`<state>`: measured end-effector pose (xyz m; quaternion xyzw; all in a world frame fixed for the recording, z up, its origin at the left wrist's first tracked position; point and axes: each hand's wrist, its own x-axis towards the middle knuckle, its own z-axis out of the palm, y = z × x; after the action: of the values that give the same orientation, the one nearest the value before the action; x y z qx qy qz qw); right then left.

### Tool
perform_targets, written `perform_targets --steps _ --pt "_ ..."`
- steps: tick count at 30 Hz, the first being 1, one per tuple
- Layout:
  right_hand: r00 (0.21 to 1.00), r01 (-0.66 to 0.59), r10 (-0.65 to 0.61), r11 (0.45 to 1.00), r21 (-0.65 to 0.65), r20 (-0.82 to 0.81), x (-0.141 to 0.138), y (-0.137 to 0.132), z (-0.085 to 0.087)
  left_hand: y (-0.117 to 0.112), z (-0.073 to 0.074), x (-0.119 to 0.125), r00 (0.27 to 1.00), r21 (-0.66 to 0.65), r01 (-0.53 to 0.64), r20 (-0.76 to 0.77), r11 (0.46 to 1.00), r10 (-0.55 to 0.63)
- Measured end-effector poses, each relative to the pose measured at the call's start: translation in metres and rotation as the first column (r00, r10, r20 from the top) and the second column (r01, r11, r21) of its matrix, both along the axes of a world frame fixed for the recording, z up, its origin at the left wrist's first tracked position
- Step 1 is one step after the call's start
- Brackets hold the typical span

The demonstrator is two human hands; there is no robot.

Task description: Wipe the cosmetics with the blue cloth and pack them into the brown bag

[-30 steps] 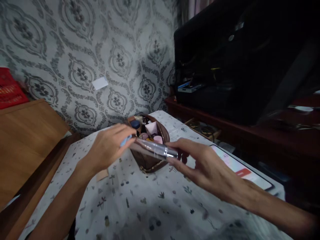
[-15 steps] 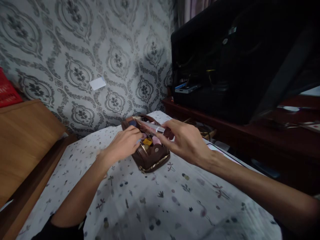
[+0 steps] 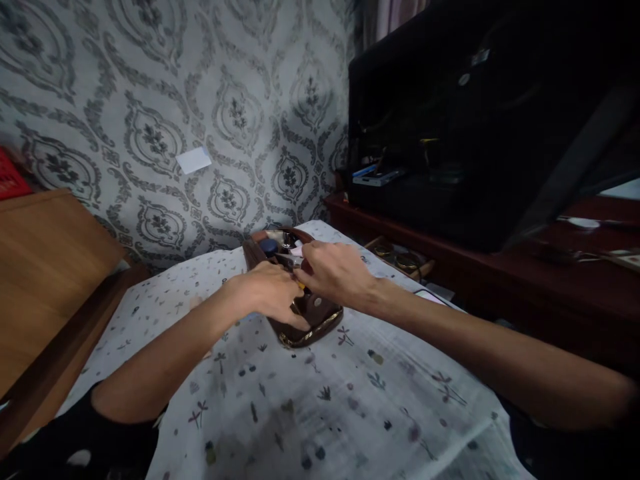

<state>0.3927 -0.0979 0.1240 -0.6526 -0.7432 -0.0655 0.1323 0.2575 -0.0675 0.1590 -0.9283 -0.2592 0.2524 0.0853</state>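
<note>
My left hand [image 3: 269,292] and right hand [image 3: 339,275] nearly meet over the bag [image 3: 324,311], their grip hidden, lettering on the red packet [image 3: 10,177] blurred.

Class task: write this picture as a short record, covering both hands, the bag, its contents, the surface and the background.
Left hand: over the near left of a brown bag
Right hand: at the bag's opening; hold unclear
Bag: open, gold-coloured zip
Contents showing: round navy item, yellow item
Surface: white printed cloth
Background: patterned wall with white card; large black screen
</note>
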Motion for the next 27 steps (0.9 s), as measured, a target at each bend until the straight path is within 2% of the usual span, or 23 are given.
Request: perform_targets --steps 7,18,27 --pt "0.999 -0.021 0.022 0.999 -0.037 0.034 -0.011 0.003 -0.004 -0.007 -0.009 -0.009 1.000 0.082 0.013 0.023 0.997 -0.015" --pt "0.984 -0.111 0.118 0.992 -0.055 0.135 -0.019 0.013 -0.006 -0.009 -0.014 -0.024 0.990 0.043 0.016 0.139 0.999 -0.021" --pt "0.975 -0.136 0.157 0.981 -0.140 0.157 -0.014 0.020 0.001 -0.009 -0.019 -0.030 0.982 0.059 0.022 0.184 0.998 -0.032"
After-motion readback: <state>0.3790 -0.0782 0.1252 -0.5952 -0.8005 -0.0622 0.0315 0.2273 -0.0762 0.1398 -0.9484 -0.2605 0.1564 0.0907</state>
